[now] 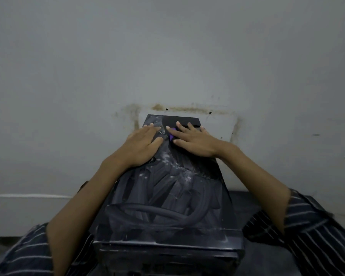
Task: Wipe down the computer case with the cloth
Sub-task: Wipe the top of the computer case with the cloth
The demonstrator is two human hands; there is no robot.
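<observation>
Computer case [167,196], black, dusty: stood against the wall [167,46]. Cloth [172,134], purple: at the case's far edge, pressed flat under my right hand [193,142], fingers spread to wipe. My left hand [143,144]: flat, unclenched, steadying the top

Two hands are lying flat on a dusty black computer case [167,196]: left hand [142,144] resting bare, right hand [193,141] pressing a purple cloth [172,134].

dim, flat light | soft blur throughout | wide-angle bending at edges
</observation>
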